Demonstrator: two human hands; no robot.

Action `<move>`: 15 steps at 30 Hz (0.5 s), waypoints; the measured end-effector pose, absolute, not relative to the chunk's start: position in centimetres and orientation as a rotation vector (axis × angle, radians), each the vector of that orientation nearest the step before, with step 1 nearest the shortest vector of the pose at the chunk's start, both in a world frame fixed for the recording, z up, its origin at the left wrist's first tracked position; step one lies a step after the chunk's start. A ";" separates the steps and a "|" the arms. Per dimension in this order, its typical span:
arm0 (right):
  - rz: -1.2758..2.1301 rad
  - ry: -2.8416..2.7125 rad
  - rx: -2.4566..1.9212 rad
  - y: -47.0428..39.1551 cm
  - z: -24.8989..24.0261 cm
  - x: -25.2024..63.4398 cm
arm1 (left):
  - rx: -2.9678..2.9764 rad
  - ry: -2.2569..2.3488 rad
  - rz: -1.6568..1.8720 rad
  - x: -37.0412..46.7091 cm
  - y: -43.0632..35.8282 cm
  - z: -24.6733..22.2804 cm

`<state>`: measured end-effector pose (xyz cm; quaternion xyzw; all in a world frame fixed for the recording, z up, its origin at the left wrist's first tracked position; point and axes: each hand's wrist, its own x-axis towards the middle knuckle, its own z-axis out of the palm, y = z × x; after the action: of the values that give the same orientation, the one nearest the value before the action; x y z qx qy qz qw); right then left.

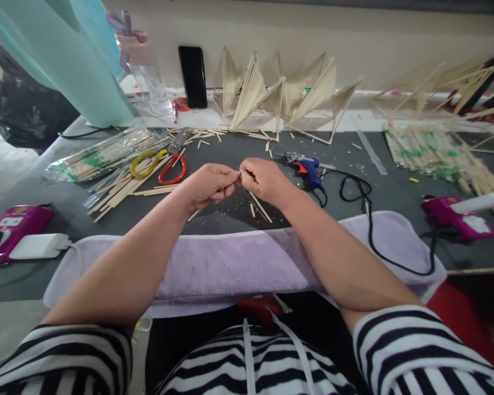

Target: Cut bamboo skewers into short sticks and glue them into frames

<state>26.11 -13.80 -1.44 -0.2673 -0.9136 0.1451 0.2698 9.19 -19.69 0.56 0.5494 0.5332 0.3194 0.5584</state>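
Over the middle of the table, my left hand [214, 184] and my right hand [264, 178] meet fingertip to fingertip, both closed in a pinch. A pale bit of thin wooden stick [240, 174] shows between them; most of it is covered by the fingers. Another wooden stick [260, 207] slants down from below my right hand, and I cannot tell whether it is held or lies on the table. Short stick pieces are scattered beneath. Right of my right hand lies a blue glue gun [308, 170]. Scissors [173, 164] with yellow and red handles rest on loose sticks [125, 189] to the left.
Zigzag stick structures [251, 93] stand along the back by a phone [192, 77] and a bottle [146, 77]. Bagged sticks lie left [102, 153] and right [420, 151]. Purple power strips [24, 225] sit at both sides. A black cord [370, 219] crosses the lilac cloth [230, 263].
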 end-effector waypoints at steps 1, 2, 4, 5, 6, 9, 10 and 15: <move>0.361 -2.476 -0.721 -13.8 -1.5 26.1 | 1.291 1.254 0.740 9.2 -19.7 0.6; 0.340 -2.485 -0.722 -13.7 -1.5 26.1 | 1.287 1.245 0.731 9.2 -19.7 0.5; 0.346 -2.481 -0.723 -13.7 -1.4 26.2 | 1.283 1.218 0.728 9.0 -19.6 0.4; 0.371 -2.470 -0.727 -13.6 -1.4 26.3 | 1.280 1.205 0.734 8.9 -19.6 0.4; 0.397 -2.451 -0.743 -13.5 -1.4 26.4 | 1.278 1.198 0.740 8.8 -19.5 0.3; 0.415 -2.374 -0.851 -13.3 -1.2 27.0 | 1.277 1.196 0.745 8.5 -19.4 0.2; 0.407 -2.356 -0.881 -13.2 -1.2 27.2 | 1.278 1.195 0.742 8.4 -19.4 0.2; 0.435 -2.403 -0.843 -13.6 -0.8 27.4 | 1.299 1.210 0.735 8.7 -19.3 0.0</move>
<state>27.37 -13.64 -0.80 -0.3136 -0.8941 0.1620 0.2757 8.68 -19.33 -0.05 0.5540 0.5163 0.3133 0.5730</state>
